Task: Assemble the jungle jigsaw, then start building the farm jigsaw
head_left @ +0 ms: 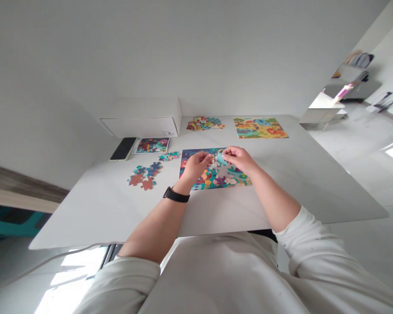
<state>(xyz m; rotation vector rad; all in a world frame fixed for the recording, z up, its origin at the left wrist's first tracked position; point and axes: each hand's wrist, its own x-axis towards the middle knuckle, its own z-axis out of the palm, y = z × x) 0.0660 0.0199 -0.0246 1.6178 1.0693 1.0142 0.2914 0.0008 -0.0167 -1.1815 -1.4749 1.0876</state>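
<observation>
The white table point(314, 192) has its near edge directly in front of the person's pale top point(229, 270). A jigsaw puzzle point(218, 176) lies flat midway along the table, set back from the near edge; a greyish area shows among its coloured pieces.

Both hands are over the puzzle's far half. The left hand point(196, 165), with a black wristband point(177, 195) at its wrist, has thumb and fingertips drawn together; whether they grip a piece cannot be told. The right hand point(240, 158) has thumb and forefinger pinched on a pale teal piece point(220, 158), between the two hands.

Toward the table's left edge, loose pieces point(146, 176) lie spread beside the puzzle, some brown, some blue. A smaller cluster point(169, 156) lies near the puzzle's far left corner.

Farther back on the left, a phone point(123, 148) lies just beside a picture card point(152, 145). A white box point(140, 126) stands behind them.

Near the far edge, right of the box, is a heaped pile of pieces point(205, 123). An animal picture point(261, 127) lies flat toward the far right corner.
</observation>
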